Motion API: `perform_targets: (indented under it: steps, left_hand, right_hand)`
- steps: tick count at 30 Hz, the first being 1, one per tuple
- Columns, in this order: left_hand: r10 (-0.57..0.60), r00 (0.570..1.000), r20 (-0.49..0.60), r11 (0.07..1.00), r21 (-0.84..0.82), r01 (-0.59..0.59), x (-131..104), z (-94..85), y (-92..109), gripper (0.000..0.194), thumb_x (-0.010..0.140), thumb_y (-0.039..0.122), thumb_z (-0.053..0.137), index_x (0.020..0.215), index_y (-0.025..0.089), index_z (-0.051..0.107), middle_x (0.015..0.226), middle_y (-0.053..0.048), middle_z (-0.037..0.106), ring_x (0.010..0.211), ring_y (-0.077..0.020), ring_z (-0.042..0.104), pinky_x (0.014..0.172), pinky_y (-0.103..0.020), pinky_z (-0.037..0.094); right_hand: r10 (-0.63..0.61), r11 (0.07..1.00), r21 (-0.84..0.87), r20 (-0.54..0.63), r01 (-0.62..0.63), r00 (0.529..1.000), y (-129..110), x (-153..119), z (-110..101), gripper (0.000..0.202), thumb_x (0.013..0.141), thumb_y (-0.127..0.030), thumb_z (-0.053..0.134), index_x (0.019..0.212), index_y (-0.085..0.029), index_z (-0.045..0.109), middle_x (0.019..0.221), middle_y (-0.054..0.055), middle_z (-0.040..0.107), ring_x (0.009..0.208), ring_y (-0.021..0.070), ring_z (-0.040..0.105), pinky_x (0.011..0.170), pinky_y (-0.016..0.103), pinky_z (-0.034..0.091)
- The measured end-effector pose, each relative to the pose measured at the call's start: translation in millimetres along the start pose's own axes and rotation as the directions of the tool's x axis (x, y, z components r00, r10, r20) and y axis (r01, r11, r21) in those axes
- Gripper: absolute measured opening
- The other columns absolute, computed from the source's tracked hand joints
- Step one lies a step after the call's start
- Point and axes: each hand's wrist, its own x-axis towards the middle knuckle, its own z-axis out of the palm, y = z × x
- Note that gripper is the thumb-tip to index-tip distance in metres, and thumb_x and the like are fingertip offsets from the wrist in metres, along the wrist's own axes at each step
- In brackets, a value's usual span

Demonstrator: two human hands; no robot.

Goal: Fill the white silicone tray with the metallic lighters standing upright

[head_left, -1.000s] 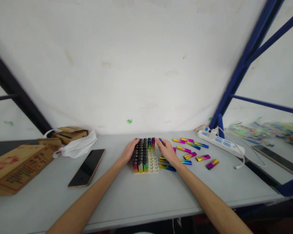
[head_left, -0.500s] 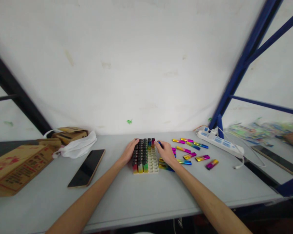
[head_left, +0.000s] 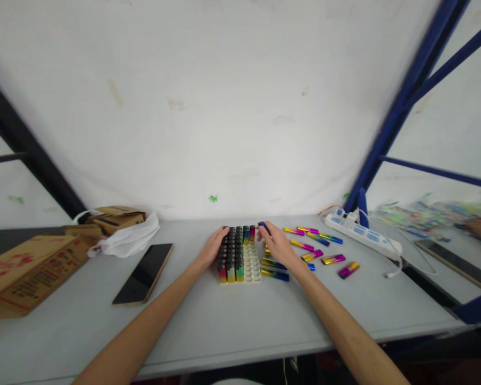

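The left hand (head_left: 214,248) rests against the left side of a white tray (head_left: 252,271) partly filled with upright, black-topped lighters (head_left: 231,256). Near its right side, the right hand (head_left: 274,243) holds a small dark-blue piece (head_left: 264,227). Shiny multicoloured pieces (head_left: 333,259) lie loose between the tray and a white power strip (head_left: 363,234).

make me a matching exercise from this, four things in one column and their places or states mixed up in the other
1. left hand
2. right hand
3. white bag
4. power strip

A. right of the loose lighters
B. holding a dark piece
C. beside cardboard boxes
D. at the filled side of the rack

Pairs: 1-D, 2-B, 3-C, 4-A
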Motion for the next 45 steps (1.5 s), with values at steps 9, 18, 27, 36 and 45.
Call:
perform_targets:
  steps: [9, 18, 27, 36, 45]
  left_hand:
    - [0.021, 1.000, 0.021, 1.000, 0.008, -0.021, 1, 0.2, 1, 0.037, 0.087, 0.055, 0.054, 0.084, 0.019, 0.061, 0.087, -0.001, 0.066, 0.089, -0.0206, 0.057, 0.086, -0.031, 0.043]
    - [0.016, 0.999, 0.034, 1.000, -0.012, -0.016, 0, 0.2, -1, 0.034, 0.088, 0.053, 0.054, 0.085, 0.020, 0.061, 0.088, -0.001, 0.066, 0.089, -0.0198, 0.056, 0.086, -0.030, 0.042]
    - [0.031, 1.000, 0.000, 1.000, -0.006, -0.031, 0, 0.2, 2, 0.033, 0.086, 0.052, 0.057, 0.084, 0.019, 0.062, 0.088, -0.002, 0.067, 0.090, -0.0210, 0.057, 0.089, -0.031, 0.042]
    - [0.041, 0.999, -0.001, 0.999, 0.003, -0.041, -1, 0.2, 5, 0.032, 0.086, 0.051, 0.057, 0.082, 0.020, 0.061, 0.087, -0.001, 0.066, 0.089, -0.0209, 0.057, 0.090, -0.031, 0.041]
    - [-0.019, 0.999, 0.027, 0.999, -0.044, 0.020, -3, 0.7, 6, 0.038, 0.086, 0.055, 0.055, 0.101, 0.021, 0.064, 0.092, -0.002, 0.068, 0.090, -0.0215, 0.060, 0.085, -0.032, 0.045]
  right_hand:
    - [-0.104, 0.970, -0.206, 0.129, 0.129, 0.986, 8, 0, 4, 0.030, 0.102, -0.041, 0.046, 0.084, -0.019, 0.057, 0.070, 0.000, 0.063, 0.065, 0.0152, 0.056, 0.066, 0.025, 0.039]
    - [-0.120, 0.956, -0.236, 0.225, 0.173, 0.967, 8, 3, 14, 0.023, 0.103, -0.034, 0.043, 0.102, -0.016, 0.058, 0.089, 0.007, 0.070, 0.079, 0.0174, 0.064, 0.073, 0.026, 0.043]
    - [-0.042, 0.847, -0.492, 0.312, 0.199, 0.949, -8, 9, 15, 0.030, 0.104, -0.038, 0.041, 0.111, -0.015, 0.058, 0.099, 0.012, 0.072, 0.089, 0.0207, 0.068, 0.078, 0.028, 0.044]
    - [-0.016, 0.831, -0.515, 0.355, 0.210, 0.935, -7, 9, 15, 0.027, 0.104, -0.034, 0.042, 0.113, -0.016, 0.059, 0.105, 0.011, 0.071, 0.094, 0.0214, 0.067, 0.078, 0.028, 0.045]
    - [-0.077, 0.893, -0.384, 0.383, 0.235, 0.920, -23, -14, -11, 0.016, 0.095, -0.030, 0.058, 0.102, -0.016, 0.063, 0.103, 0.008, 0.066, 0.092, 0.0176, 0.063, 0.084, 0.026, 0.044]
